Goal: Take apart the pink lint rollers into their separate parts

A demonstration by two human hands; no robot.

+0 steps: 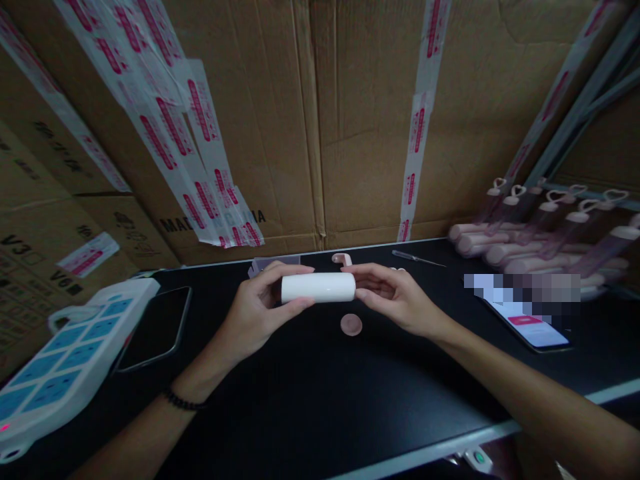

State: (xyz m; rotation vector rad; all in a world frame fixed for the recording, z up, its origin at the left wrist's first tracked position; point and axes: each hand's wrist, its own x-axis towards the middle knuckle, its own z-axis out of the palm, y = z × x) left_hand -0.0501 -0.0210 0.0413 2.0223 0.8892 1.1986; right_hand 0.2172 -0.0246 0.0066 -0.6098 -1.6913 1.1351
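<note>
A smooth white cylinder (320, 288) lies sideways between my hands, above the black tabletop. Around its left end, my left hand (263, 300) is closed, with the thumb along the lower side and fingers on top. At the other end, my right hand (393, 293) pinches it between thumb and fingers. Just below it on the table is a small round pink disc (351, 325). Behind it stands a pink hook-shaped piece (343, 259). A translucent purple piece (275, 263) is partly hidden behind my left hand.
A thin screwdriver (417, 257) lies near the back edge. Several pink cylinders with clear purple tubes and loop tops (545, 230) are grouped at right, near a lit phone (530, 317). At left are a dark phone (157, 328) and a power strip (70, 360). Cardboard boxes (360, 133) wall the back.
</note>
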